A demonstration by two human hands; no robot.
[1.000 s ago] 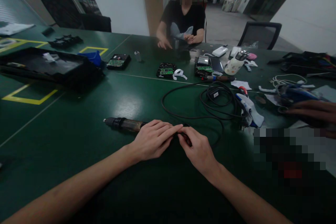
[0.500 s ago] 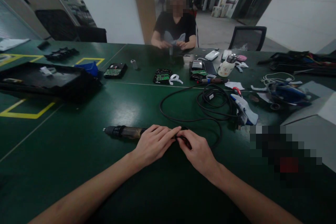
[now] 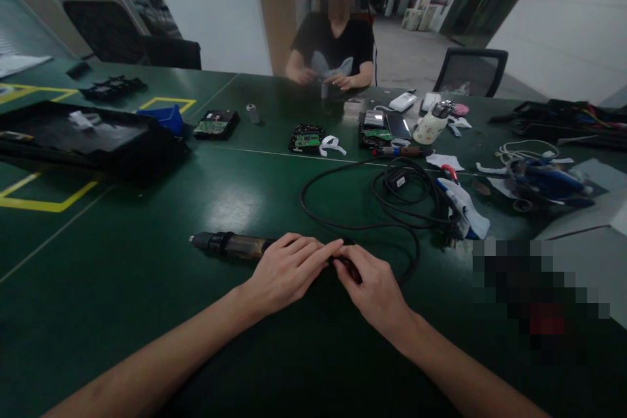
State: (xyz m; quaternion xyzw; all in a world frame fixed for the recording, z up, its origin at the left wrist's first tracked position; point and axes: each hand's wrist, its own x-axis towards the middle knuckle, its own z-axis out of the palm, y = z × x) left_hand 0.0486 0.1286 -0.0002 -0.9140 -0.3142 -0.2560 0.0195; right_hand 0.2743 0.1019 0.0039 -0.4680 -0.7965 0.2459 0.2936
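A dark electric screwdriver [image 3: 240,245] lies flat on the green table, its bit end pointing left. My left hand [image 3: 289,274] is closed over its rear half, hiding that part. Touching the left fingertips, my right hand [image 3: 372,277] is pinched at the tool's back end, around what looks like the cord's plug; the fingers cover most of it. A black cord [image 3: 360,225] runs in loops on the table just beyond my right hand.
Opened hard drives [image 3: 307,139] with green boards lie across the middle. A black tray [image 3: 93,144] is at left, a blue bin [image 3: 169,119] beside it. White-blue gloves [image 3: 463,209], a cream bottle [image 3: 431,124] and a grey box [image 3: 582,241] stand right. A person [image 3: 336,46] sits opposite.
The view has shifted slightly. Both hands keep their places on the screwdriver and its back end, with hardly any movement visible.
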